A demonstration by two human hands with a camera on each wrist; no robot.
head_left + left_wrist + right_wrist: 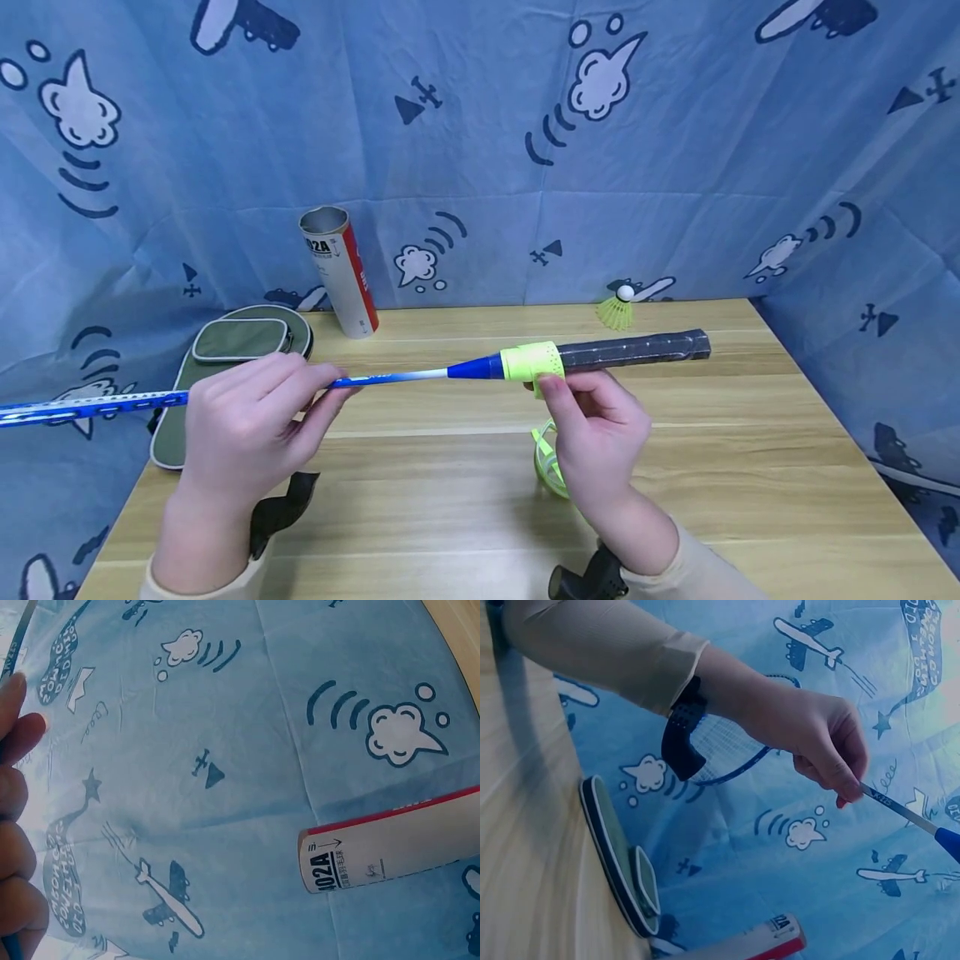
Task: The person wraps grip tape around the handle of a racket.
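A blue and white badminton racket is held level above the table, its head running out of the head view at the left. My left hand pinches its shaft between thumb and fingertips; curled fingers of it show in the left wrist view. Lime-yellow grip tape is wrapped round the top of the black handle, beside the blue cone. My right hand pinches the tape's lower side under the handle, thumb towards me. Behind this hand, a lime-green coil is partly hidden.
A white and red shuttlecock tube stands at the table's back left, near a green zipped case. A yellow shuttlecock rests at the back edge. Blue patterned cloth hangs behind the wooden table.
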